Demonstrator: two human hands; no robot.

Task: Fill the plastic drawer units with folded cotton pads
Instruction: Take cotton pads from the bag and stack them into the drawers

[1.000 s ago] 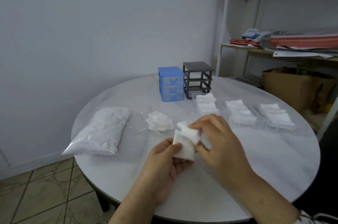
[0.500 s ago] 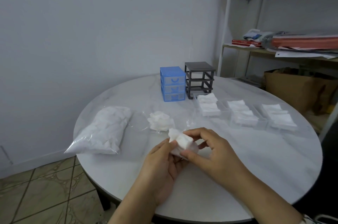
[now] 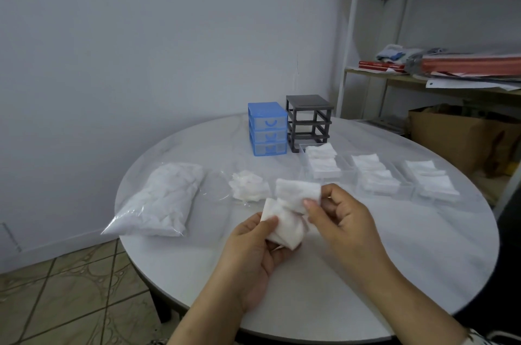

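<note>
Both hands work above the near middle of the round surface (image 3: 352,274). The left hand (image 3: 253,254) holds a small bunch of cotton pads (image 3: 284,229), thumb curled over them; the right hand (image 3: 341,218) pinches one folded cotton pad (image 3: 296,189) between thumb and fingers, just above the bunch.

Three clear drawers (image 3: 377,184) lie out along the far right side of the surface, each already holding stacks of folded pads. The grey drawer frame (image 3: 308,122) behind them stands empty; the blue drawer unit (image 3: 267,129) beside it has its drawers in.

A loose heap of pads (image 3: 248,185) and a full bag of pads (image 3: 163,201) toward the left edge suggest much folding remains, and the drawers are not yet returned.
</note>
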